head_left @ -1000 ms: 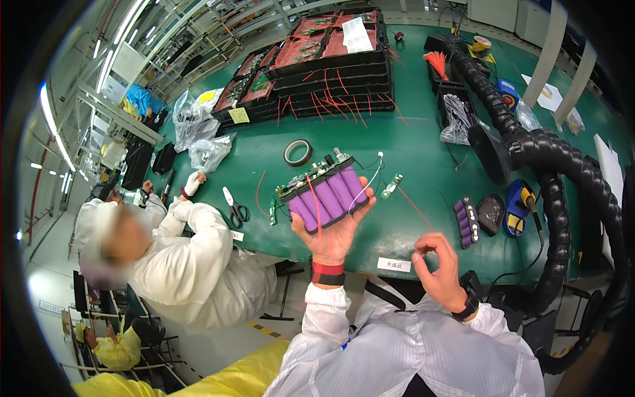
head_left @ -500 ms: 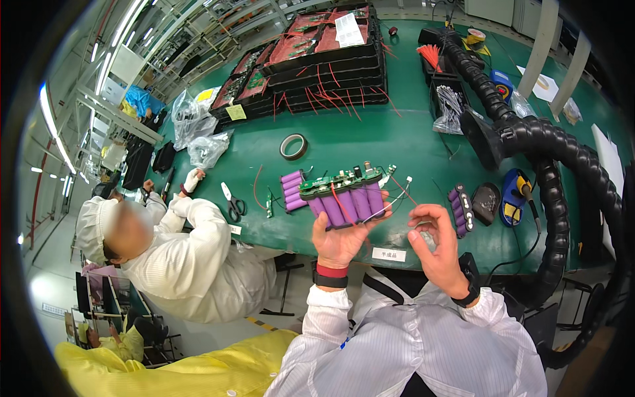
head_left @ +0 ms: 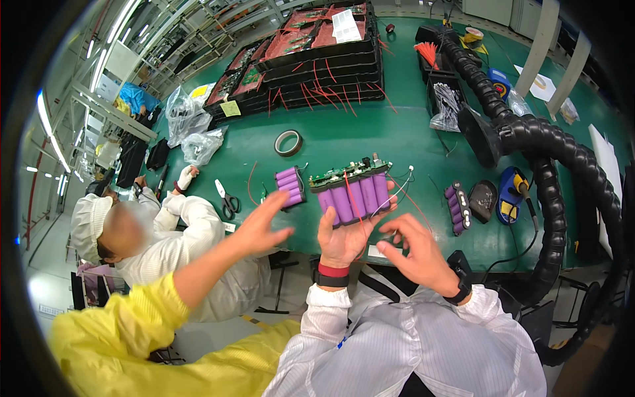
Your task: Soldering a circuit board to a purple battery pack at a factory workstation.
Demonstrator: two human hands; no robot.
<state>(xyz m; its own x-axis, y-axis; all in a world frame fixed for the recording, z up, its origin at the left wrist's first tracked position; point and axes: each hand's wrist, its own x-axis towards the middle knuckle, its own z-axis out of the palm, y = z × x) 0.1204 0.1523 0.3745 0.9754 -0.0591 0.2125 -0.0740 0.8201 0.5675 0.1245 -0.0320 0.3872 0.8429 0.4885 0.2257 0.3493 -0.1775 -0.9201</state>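
Note:
My left hand is closed around the lower side of a battery pack. The pack has a row of purple cells with a green circuit board along its top, and red and white wires trail from it. Just right of the pack my right hand hovers beside the wires, its fingers bent with a gap between thumb and forefinger. Nothing shows in its grasp. A smaller purple cell pack lies on the table to the left. Toward it reaches another person's hand from a yellow sleeve.
Scissors and a tape roll lie on the green table. Stacked black trays stand behind. To the right are another cell pack, a blue holder and a black hose. A co-worker in white sits left.
A person's yellow-sleeved arm has come in from the left. My left hand has tilted the battery pack slightly and shifted it right. My right hand has moved left and lower, toward the pack.

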